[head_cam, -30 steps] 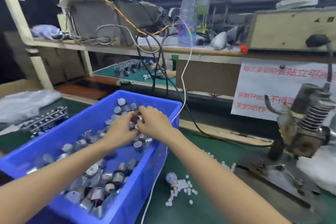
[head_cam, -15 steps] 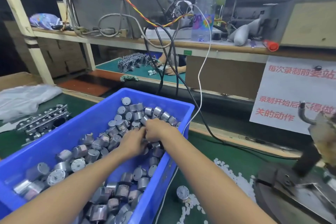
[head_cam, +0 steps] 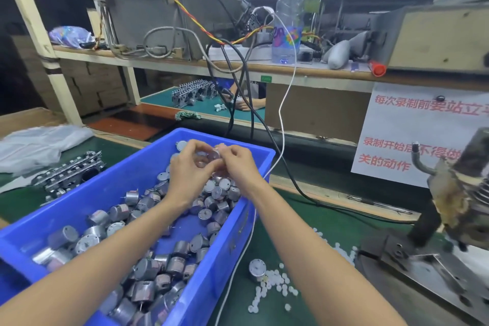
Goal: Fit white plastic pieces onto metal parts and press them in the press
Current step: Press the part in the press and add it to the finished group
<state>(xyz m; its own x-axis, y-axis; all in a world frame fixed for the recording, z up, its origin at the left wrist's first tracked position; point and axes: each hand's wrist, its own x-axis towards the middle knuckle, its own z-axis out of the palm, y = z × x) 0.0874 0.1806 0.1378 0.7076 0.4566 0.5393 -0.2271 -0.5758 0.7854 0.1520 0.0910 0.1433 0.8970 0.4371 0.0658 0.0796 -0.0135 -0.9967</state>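
Your left hand (head_cam: 188,167) and right hand (head_cam: 238,167) meet above the far end of the blue bin (head_cam: 119,180). Both pinch one metal part (head_cam: 213,155) between curled fingertips. Whether a white piece sits in that grasp cannot be told; the fingers hide it. Both forearms reach across the bin from its near edge.

Below them, the bin holds a loose heap of parts (head_cam: 148,270), small silver cylinders lying every way, thickest along its right wall. The bin stands on the left half of the green desk (head_cam: 330,222).

Just right of the bin, near the desk's front edge, a lone part (head_cam: 257,267) stands on end, touching a scatter of white pieces (head_cam: 275,283). More of these trail toward the press (head_cam: 449,201), which stands at the desk's right edge, well apart from both hands.

A white cable (head_cam: 284,114) drops from the shelf, passes the bin's far right corner and runs along its right wall. On the shelf stands a bottle (head_cam: 287,21). A sign (head_cam: 412,135) with red characters hangs below the shelf, behind the press. A metal rack (head_cam: 71,177) lies by the desk's left edge, beside the bin.
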